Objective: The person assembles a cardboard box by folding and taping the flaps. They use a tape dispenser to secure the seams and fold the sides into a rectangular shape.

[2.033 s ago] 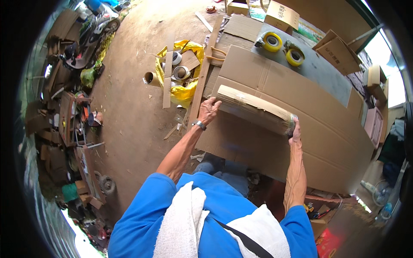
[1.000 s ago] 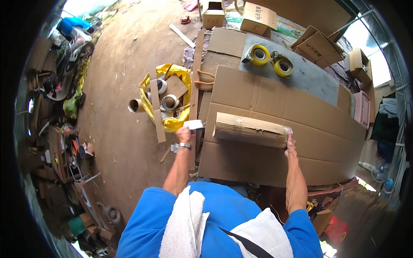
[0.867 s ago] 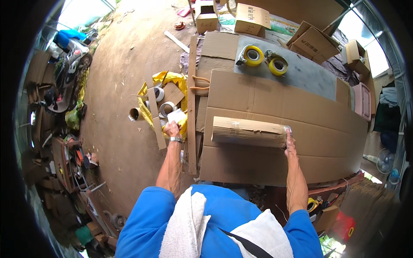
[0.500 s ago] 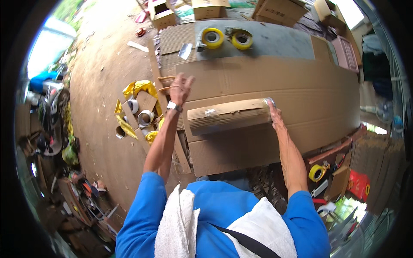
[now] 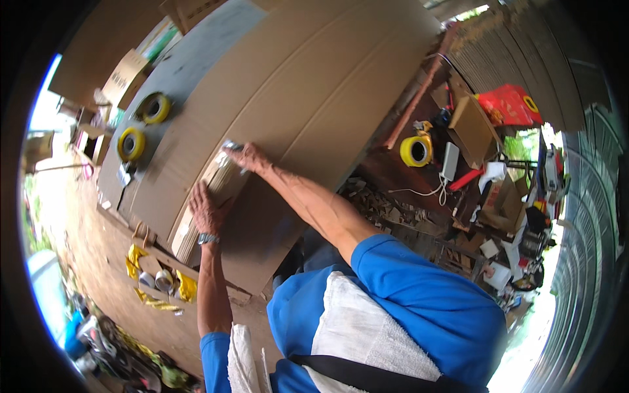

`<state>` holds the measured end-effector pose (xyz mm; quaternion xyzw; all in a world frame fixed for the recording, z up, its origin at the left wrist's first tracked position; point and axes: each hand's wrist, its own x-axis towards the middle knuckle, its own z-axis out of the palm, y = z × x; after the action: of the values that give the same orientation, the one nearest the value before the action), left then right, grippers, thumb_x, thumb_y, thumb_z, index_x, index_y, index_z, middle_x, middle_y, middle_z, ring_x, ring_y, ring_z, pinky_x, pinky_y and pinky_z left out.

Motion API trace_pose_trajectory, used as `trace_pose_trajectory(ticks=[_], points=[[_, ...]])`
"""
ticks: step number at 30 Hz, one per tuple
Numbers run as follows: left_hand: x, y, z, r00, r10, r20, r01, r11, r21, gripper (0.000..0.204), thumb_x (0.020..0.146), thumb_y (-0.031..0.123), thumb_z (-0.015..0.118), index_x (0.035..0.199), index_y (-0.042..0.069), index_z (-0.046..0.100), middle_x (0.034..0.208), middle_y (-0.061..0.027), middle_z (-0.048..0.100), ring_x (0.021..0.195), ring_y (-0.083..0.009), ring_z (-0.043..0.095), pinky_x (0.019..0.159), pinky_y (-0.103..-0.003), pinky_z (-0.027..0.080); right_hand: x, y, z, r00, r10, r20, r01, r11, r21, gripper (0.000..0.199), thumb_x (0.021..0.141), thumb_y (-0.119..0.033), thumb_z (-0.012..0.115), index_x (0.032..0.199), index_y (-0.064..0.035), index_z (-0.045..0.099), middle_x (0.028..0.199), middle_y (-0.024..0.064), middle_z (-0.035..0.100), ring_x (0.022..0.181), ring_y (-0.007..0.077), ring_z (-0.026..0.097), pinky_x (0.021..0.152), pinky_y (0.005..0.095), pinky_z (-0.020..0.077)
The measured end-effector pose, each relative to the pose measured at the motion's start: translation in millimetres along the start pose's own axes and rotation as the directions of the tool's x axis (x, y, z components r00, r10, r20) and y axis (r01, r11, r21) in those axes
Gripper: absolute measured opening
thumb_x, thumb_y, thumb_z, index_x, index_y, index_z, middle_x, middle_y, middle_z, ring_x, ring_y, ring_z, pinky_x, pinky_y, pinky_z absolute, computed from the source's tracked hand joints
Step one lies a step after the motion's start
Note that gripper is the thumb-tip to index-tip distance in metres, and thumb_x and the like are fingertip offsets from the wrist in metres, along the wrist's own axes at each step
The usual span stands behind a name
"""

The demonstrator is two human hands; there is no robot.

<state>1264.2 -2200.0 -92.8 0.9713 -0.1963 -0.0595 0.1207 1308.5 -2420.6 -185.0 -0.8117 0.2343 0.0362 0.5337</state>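
A long flat-sided cardboard bundle (image 5: pixel 221 178) lies slanting across a large brown cardboard sheet (image 5: pixel 301 98). Along its near-left part my left hand (image 5: pixel 206 211) rests flat, fingers stretched out over the top. My right hand (image 5: pixel 249 159) is at the bundle's far end, its fingers bent round a shiny silvery piece (image 5: pixel 230 145) that they partly cover. Whether this is a roll of tape or loose film, I cannot tell. The bundle's underside is hidden.
Two yellow tape rolls (image 5: pixel 132 144) stand on the grey tabletop (image 5: pixel 187 65) beyond the sheet. A yellow bag (image 5: pixel 187 286) with tape cores hangs off the left edge. To the right are another yellow tape roll (image 5: pixel 407 152), a white power strip (image 5: pixel 449 161) and a red bag (image 5: pixel 508 105).
My view has swung to the right. My left hand, raised off the bundle before, has come down onto it. My right hand is still at the bundle's end.
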Motion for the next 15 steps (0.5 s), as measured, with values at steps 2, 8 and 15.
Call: trace_pose_trajectory(ticks=[2, 8, 15], points=[[-1.9, -4.9, 0.9, 1.000, -0.028, -0.009, 0.029, 0.999, 0.035, 0.096, 0.077, 0.051, 0.078, 0.150, 0.005, 0.034, 0.151, -0.0199, 0.041, 0.142, -0.0367, 0.036, 0.117, -0.053, 0.026, -21.8, 6.3, -17.1, 0.954, -0.048, 0.294, -0.019, 0.975, 0.222, 0.060, 0.086, -0.054, 0.068, 0.107, 0.0025, 0.068, 0.087, 0.0218, 0.071, 0.086, 0.0338, 0.070, 0.074, 0.0444, 0.0522], [-9.4, -20.9, 20.9, 0.995, -0.088, 0.040, 0.083, 0.989, 0.119, 0.095, 0.082, 0.044, 0.075, 0.155, 0.008, 0.027, 0.157, -0.0181, 0.035, 0.146, -0.0368, 0.030, 0.118, -0.055, 0.024, -149.3, 46.5, -226.8, 0.937, -0.126, -0.325, 0.163, 0.982, 0.091, 0.027, 0.094, -0.024, 0.067, 0.105, 0.0001, 0.070, 0.103, 0.0142, 0.070, 0.095, 0.0220, 0.069, 0.081, 0.0332, 0.0543], [-0.5, -7.7, 4.8, 0.983, -0.134, 0.128, 0.114, 0.982, 0.152, 0.094, 0.083, 0.039, 0.076, 0.156, 0.008, 0.025, 0.158, -0.0196, 0.033, 0.145, -0.0384, 0.032, 0.117, -0.054, 0.027, -206.9, 243.0, -503.1, 0.608, 0.002, -0.794, -0.423, 0.847, -0.322, 0.024, 0.094, -0.025, 0.065, 0.103, -0.0026, 0.066, 0.090, 0.0124, 0.069, 0.082, 0.0271, 0.068, 0.077, 0.0371, 0.0539]])
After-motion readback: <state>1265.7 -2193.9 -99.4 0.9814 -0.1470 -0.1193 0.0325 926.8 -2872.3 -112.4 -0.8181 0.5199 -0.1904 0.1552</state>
